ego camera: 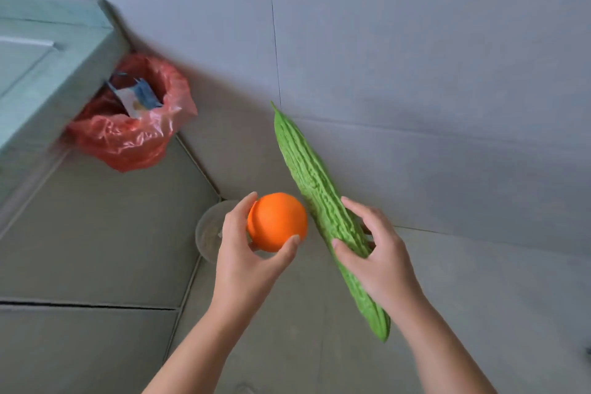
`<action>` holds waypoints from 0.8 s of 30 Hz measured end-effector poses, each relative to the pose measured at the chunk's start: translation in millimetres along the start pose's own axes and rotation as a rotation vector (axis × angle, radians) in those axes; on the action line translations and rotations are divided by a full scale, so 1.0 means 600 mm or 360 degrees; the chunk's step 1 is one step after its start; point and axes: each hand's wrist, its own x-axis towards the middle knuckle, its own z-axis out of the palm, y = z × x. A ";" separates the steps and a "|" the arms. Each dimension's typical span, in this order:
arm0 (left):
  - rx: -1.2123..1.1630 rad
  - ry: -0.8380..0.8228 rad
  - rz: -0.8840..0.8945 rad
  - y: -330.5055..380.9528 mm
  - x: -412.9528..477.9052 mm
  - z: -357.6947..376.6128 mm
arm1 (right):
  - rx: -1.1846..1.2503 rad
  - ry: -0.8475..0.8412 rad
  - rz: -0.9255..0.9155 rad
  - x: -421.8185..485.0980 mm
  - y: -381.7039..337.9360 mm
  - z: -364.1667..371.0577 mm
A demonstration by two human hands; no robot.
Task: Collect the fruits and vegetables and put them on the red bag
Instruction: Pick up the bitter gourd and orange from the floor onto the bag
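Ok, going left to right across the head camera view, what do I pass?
teal cabinet → red bag → left hand holding the orange → right hand holding the bitter gourd.

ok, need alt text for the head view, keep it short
A person's left hand holds an orange and the right hand grips a long green bitter gourd, both over a grey floor. At the left an open red bag stands against a teal cabinet, a blue and white packet inside it.
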 end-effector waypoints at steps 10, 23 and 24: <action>-0.0119 0.0205 -0.0003 0.172 -0.055 -0.186 | -0.0050 -0.0045 -0.0204 -0.032 -0.244 -0.045; -0.0177 0.0560 -0.0069 0.263 -0.192 -0.337 | 0.0125 -0.0214 -0.0536 -0.095 -0.437 -0.032; -0.0184 0.0597 -0.0084 0.268 -0.206 -0.342 | 0.0136 -0.0245 -0.0558 -0.099 -0.447 -0.036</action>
